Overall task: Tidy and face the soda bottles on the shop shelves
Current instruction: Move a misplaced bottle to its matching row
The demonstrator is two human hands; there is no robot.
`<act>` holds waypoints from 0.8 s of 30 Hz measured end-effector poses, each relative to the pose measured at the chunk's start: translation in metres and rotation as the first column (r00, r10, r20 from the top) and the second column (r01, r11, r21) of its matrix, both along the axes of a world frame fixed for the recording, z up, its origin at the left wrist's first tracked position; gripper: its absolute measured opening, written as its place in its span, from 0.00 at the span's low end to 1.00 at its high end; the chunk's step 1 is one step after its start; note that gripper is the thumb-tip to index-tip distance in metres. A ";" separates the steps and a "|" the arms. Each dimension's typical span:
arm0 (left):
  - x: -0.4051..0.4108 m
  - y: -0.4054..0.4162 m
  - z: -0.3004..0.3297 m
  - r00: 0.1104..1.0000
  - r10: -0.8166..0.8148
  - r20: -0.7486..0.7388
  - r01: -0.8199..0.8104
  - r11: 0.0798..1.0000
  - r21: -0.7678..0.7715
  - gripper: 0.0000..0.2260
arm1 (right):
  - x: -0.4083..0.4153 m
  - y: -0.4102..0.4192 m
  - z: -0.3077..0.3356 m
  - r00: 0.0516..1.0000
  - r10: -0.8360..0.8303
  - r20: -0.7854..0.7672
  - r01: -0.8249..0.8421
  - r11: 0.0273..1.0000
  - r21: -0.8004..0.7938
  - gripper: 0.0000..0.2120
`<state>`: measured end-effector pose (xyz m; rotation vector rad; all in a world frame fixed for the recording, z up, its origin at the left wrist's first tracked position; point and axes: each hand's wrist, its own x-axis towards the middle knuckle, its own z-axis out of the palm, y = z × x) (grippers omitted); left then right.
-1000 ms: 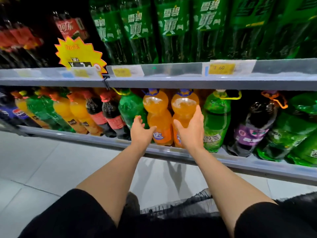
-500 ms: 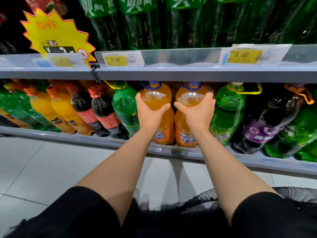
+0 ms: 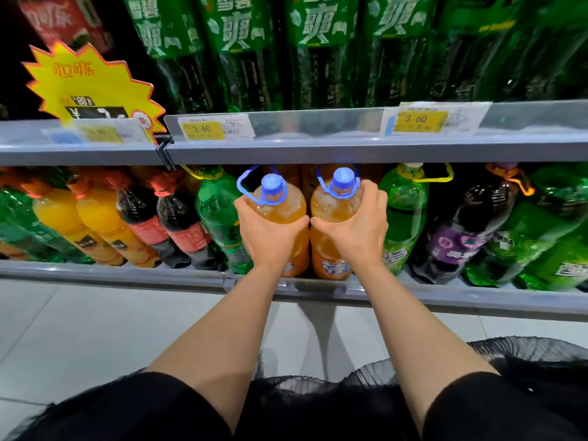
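Note:
Two large orange soda bottles with blue caps and blue carry loops stand side by side in the middle of the lower shelf point(image 3: 324, 289). My left hand point(image 3: 269, 232) grips the upper body of the left orange bottle point(image 3: 280, 205). My right hand point(image 3: 356, 226) grips the right orange bottle point(image 3: 331, 206) the same way. Both bottles lean forward, their caps just under the upper shelf's edge. My thumbs nearly touch between them.
Green bottles point(image 3: 219, 218) point(image 3: 402, 214) flank the orange pair. Cola and small orange bottles lie further left, a purple-labelled dark bottle point(image 3: 458, 237) and more green ones to the right. The upper shelf point(image 3: 318, 151) carries tall green bottles, price tags and a yellow star sign point(image 3: 86, 87).
Both hands have slid up and closed round the orange bottles' shoulders. The bottles have tipped forward so their blue caps now show below the upper shelf.

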<state>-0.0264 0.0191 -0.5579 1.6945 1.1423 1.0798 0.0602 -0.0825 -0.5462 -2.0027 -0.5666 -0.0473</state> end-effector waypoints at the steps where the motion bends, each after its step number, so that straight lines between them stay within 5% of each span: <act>1: -0.003 -0.003 0.000 1.000 0.003 0.002 -0.003 1.000 -0.008 0.38 | -0.003 -0.002 0.000 1.000 0.003 0.006 -0.003 1.000 0.017 0.41; 8: -0.030 -0.028 -0.004 0.999 -0.042 -0.011 0.042 0.999 -0.008 0.50 | -0.027 -0.020 0.001 1.000 0.013 -0.015 -0.014 1.000 -0.025 0.35; 14: -0.049 -0.047 -0.003 0.999 -0.048 -0.002 0.048 0.999 -0.006 0.41 | -0.039 -0.032 -0.014 0.997 0.062 0.045 -0.061 0.998 -0.007 0.46; 24: -0.059 -0.047 0.000 0.988 -0.060 -0.145 0.056 0.998 -0.034 0.42 | -0.046 -0.040 -0.026 0.999 0.047 0.017 -0.048 0.998 0.033 0.36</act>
